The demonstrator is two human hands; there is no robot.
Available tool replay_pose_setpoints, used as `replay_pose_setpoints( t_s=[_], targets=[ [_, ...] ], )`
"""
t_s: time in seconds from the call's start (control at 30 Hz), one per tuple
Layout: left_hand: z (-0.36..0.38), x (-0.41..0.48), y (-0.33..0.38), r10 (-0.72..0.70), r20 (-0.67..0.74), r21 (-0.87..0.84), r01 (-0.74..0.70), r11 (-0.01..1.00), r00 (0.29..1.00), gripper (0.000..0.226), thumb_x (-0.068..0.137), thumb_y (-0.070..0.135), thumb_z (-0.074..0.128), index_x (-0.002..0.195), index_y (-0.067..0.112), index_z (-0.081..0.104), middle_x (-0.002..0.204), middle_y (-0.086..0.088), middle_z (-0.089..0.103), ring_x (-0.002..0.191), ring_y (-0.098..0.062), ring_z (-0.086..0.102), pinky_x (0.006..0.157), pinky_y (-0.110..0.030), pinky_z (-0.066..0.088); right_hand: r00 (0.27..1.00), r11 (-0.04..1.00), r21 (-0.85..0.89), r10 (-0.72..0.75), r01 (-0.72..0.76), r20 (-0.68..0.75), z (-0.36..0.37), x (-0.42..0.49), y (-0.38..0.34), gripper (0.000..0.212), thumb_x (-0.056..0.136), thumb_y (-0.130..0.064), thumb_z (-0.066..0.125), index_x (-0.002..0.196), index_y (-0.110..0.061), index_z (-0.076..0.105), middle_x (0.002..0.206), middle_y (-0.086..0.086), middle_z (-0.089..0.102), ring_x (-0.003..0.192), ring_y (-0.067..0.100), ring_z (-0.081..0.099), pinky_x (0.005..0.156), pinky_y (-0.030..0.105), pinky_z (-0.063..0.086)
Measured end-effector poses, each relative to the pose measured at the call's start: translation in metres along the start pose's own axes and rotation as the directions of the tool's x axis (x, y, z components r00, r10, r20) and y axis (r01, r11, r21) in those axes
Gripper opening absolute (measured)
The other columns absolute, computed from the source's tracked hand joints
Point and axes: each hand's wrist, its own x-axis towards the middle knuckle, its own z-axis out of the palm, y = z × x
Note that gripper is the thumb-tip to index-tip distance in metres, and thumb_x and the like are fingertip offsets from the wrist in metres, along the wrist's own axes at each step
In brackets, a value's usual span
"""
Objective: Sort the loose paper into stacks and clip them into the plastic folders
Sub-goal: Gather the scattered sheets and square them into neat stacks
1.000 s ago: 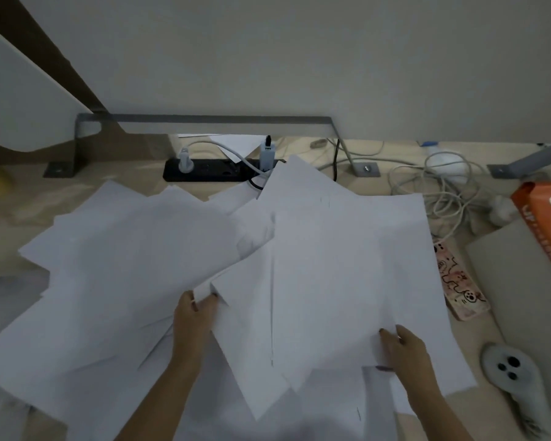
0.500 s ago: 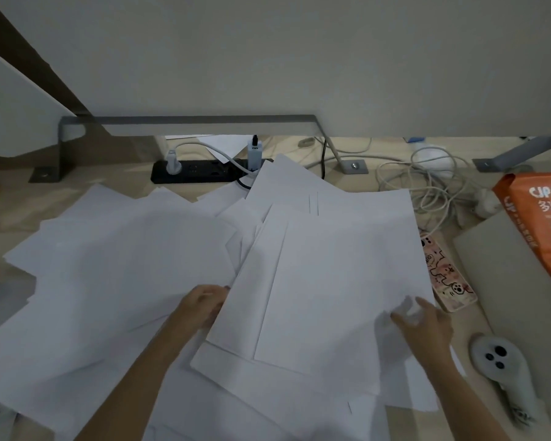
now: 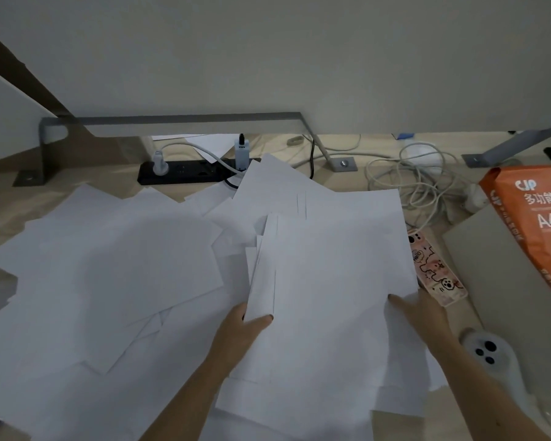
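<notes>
Desk: a pale wooden desk against a plain wall.
Loose paper: white sheets lie in disorder over the left and middle part of the desk. They overlap each other from the power strip down to the near edge.
Gathered bunch: several sheets are laid roughly one on another, right of the middle of the desk, on top of other sheets. Their left edges are fanned and not aligned.
Left hand: the left hand is at the lower left corner of the gathered bunch. The thumb lies on top and the other fingers go below, so it pinches that corner.
Right hand: the right hand is at the right edge of the bunch, near its lower corner. The thumb is stretched over the paper and the other fingers are hidden under the edge, so it holds the edge between them.
Power strip: a black strip near the far edge, left of the middle, with white plugs in it.
Cables: white tangled cables at the far right part of the desk.
Phone: a phone in a pink cartoon case lies flat, just beside the right edge of the bunch.
Grey board: a flat board at the right edge of the desk.
Orange pack: a pack marked A4, over the far part of the board.
White device: a white object with three dark round spots, near the right forearm.
</notes>
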Motion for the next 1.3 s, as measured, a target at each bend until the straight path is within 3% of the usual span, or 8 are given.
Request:
replay_pose_setpoints(
  t_s=[0.17,0.27,0.53,0.67,0.9,1.0,1.13,1.3],
  targets=[
    [0.011,-0.003,0.000,0.025,-0.015,0.008,-0.025,1.000,1.000,0.068,0.067,0.048,0.067,0.126,0.017,0.052,0.126,0.000,0.060,0.116,-0.019,0.056,0.104,-0.040,0.043,0.983,0.973,0.138,-0.184,0.186,-0.027,-0.009,-0.016,-0.012,0.033,0.087,-0.020,0.061,0.115,-0.004,0.055,0.111,0.011,0.061,0.104,0.027,0.055,0.085,0.031,0.037],
    [0.016,-0.009,0.001,0.039,-0.012,0.019,-0.039,0.999,0.999,0.051,0.085,0.023,0.063,0.131,0.012,0.045,0.130,0.002,0.053,0.116,-0.014,0.051,0.100,-0.026,0.037,0.964,0.949,0.179,-0.266,0.260,0.010,-0.009,-0.025,-0.015,0.026,0.092,-0.019,0.054,0.117,-0.012,0.055,0.106,0.001,0.060,0.097,0.019,0.054,0.082,0.029,0.037],
    [-0.019,-0.014,-0.015,0.068,-0.147,-0.053,-0.077,0.996,0.987,0.044,0.088,0.013,0.060,0.130,0.007,0.048,0.122,-0.005,0.059,0.111,-0.022,0.056,0.094,-0.030,0.042,0.987,0.930,0.359,-0.122,0.077,0.105,-0.016,-0.016,0.005,0.031,0.094,-0.016,0.050,0.124,-0.011,0.053,0.119,0.003,0.059,0.108,0.023,0.055,0.091,0.034,0.042],
    [-0.040,-0.020,-0.032,0.059,-0.228,-0.095,-0.082,0.992,0.972,0.041,0.089,0.001,0.055,0.129,0.005,0.048,0.116,-0.007,0.058,0.102,-0.017,0.052,0.089,-0.026,0.035,0.975,0.972,0.223,-0.122,0.080,0.183,-0.015,-0.019,0.010,0.024,0.091,-0.021,0.054,0.109,-0.005,0.054,0.114,0.007,0.054,0.121,0.034,0.049,0.090,0.036,0.039],
    [-0.048,-0.024,-0.045,0.055,-0.316,-0.081,-0.084,0.993,0.947,0.049,0.090,0.006,0.055,0.136,0.004,0.040,0.136,-0.014,0.049,0.119,-0.026,0.048,0.102,-0.035,0.033,0.954,0.930,0.235,-0.249,0.284,-0.167,-0.054,-0.032,-0.024,0.031,0.094,-0.012,0.048,0.120,-0.001,0.058,0.117,0.015,0.063,0.113,0.032,0.055,0.093,0.039,0.040],
    [-0.050,-0.029,-0.035,0.088,-0.326,-0.075,-0.119,0.990,0.941,0.047,0.090,0.005,0.054,0.135,0.003,0.040,0.130,-0.013,0.050,0.111,-0.021,0.048,0.096,-0.031,0.034,0.882,0.866,0.281,-0.305,0.414,-0.359,-0.096,-0.048,-0.049,0.020,0.095,-0.013,0.045,0.103,-0.003,0.060,0.083,0.007,0.059,0.082,0.027,0.056,0.077,0.034,0.042],
    [-0.053,-0.036,-0.027,0.085,-0.345,-0.056,-0.111,0.992,0.935,0.042,0.089,0.002,0.054,0.130,-0.002,0.044,0.128,-0.019,0.052,0.109,-0.029,0.051,0.086,-0.029,0.033,0.822,0.679,0.510,-0.258,0.528,-0.508,-0.142,-0.075,-0.078,0.019,0.096,-0.019,0.045,0.108,-0.016,0.059,0.092,0.000,0.060,0.085,0.015,0.055,0.068,0.023,0.041],
    [-0.049,-0.042,-0.026,-0.009,-0.296,-0.135,-0.033,0.990,0.955,0.053,0.089,0.004,0.055,0.137,-0.007,0.034,0.142,-0.023,0.040,0.128,-0.035,0.043,0.105,-0.036,0.032,0.937,0.385,0.854,-0.159,0.350,-0.312,-0.135,-0.084,-0.088,0.026,0.094,-0.014,0.047,0.118,-0.020,0.057,0.108,-0.006,0.065,0.100,0.015,0.061,0.084,0.029,0.049]
  ],
)
